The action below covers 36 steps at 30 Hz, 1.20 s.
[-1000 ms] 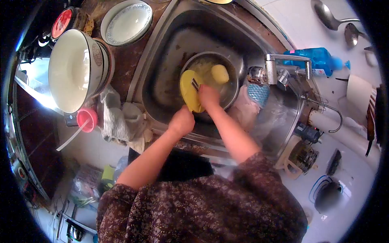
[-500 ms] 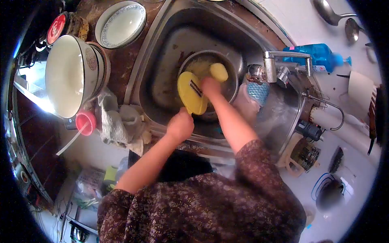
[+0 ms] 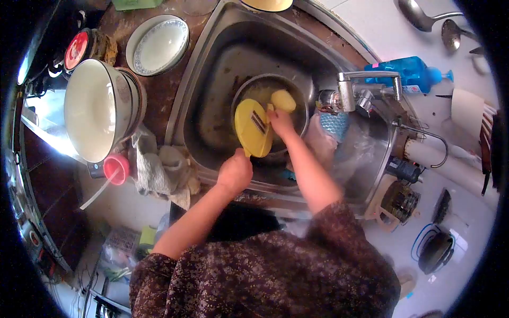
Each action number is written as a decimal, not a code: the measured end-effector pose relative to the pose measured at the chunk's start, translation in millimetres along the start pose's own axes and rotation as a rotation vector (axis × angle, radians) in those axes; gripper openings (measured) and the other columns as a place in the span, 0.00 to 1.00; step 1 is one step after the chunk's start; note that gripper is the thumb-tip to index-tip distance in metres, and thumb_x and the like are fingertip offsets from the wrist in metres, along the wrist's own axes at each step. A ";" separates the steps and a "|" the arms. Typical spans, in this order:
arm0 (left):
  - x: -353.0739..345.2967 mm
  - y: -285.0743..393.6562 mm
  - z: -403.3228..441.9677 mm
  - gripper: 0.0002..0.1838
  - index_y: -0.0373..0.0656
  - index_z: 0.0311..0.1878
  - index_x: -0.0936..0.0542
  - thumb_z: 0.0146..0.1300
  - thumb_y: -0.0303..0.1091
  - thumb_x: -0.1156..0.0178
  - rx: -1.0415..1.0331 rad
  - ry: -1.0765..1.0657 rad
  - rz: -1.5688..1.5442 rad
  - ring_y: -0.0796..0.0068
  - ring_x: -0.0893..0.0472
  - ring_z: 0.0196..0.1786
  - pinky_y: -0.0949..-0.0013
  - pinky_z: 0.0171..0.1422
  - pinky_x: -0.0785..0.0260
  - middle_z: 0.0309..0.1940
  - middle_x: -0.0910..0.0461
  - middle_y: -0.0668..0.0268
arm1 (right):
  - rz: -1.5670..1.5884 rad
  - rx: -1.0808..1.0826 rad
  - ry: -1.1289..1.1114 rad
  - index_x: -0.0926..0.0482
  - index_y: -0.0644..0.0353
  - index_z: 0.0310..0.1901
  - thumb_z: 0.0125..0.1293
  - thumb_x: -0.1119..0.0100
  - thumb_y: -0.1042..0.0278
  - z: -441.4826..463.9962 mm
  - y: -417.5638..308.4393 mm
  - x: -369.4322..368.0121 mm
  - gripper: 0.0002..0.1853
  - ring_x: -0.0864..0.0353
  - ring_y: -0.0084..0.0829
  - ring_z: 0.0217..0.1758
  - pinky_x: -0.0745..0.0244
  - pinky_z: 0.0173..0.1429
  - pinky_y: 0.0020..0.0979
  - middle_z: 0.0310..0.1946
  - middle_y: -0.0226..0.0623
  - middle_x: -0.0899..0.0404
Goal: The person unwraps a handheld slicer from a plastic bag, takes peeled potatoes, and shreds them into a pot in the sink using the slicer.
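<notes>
Right hand: since half a second ago, your right hand [image 3: 281, 122] has drawn a little away from the slots, toward the sink's right edge; its fingertips now pinch a small yellow piece [image 3: 270, 108], partly covered by your fingers.
Left hand: your left hand [image 3: 236, 170] is closed round the handle end, over the sink's near edge.
Yellow grater: you have the yellow grater [image 3: 248, 130] tilted over the left part of the metal basin [image 3: 301, 114], its slotted face up, the wide end pointing to the sink's far edge.
Potato: the peeled potato [image 3: 284, 100] sits inside the basin, just beyond your right hand and apart from the grater.
Sink: your basin stands in the sink [image 3: 212, 74], nearer its right edge than its left; the chrome tap [image 3: 345, 95] rises at that right edge.
Bench: left of the sink, on the bench [image 3: 119, 21], you have a stack of bowls [image 3: 90, 111] at the near edge and a patterned dish [image 3: 161, 46] farther back.
Cloth: a grey cloth [image 3: 151, 167] hangs at the bench's near edge, beside a pink cup [image 3: 117, 169].
Blue bottle: it lies [image 3: 403, 73] behind your tap.
</notes>
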<state>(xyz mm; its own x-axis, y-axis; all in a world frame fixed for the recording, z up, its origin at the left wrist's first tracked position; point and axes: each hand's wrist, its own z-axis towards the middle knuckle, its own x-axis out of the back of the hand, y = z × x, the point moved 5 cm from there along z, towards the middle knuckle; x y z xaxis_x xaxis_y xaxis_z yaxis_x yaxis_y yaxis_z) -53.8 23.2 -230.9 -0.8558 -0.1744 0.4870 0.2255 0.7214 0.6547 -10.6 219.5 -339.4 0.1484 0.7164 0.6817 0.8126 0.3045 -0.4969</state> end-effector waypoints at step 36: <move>6.0 -0.7 5.2 0.14 0.38 0.39 0.33 0.57 0.39 0.51 0.104 0.100 -0.193 0.45 0.26 0.35 0.50 0.41 0.35 0.29 0.25 0.46 | 0.156 0.127 -0.029 0.27 0.61 0.39 0.52 0.44 0.67 -46.0 -13.1 23.9 0.12 0.24 0.35 0.37 0.30 0.42 0.32 0.32 0.41 0.23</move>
<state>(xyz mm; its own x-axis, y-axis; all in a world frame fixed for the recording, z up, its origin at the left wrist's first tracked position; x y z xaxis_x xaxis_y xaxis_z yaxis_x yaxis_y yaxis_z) -61.5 25.1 -231.5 -0.8270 -0.3774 0.4167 0.0086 0.7326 0.6806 8.2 203.8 -291.9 0.2490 0.7786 0.5761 0.7029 0.2639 -0.6605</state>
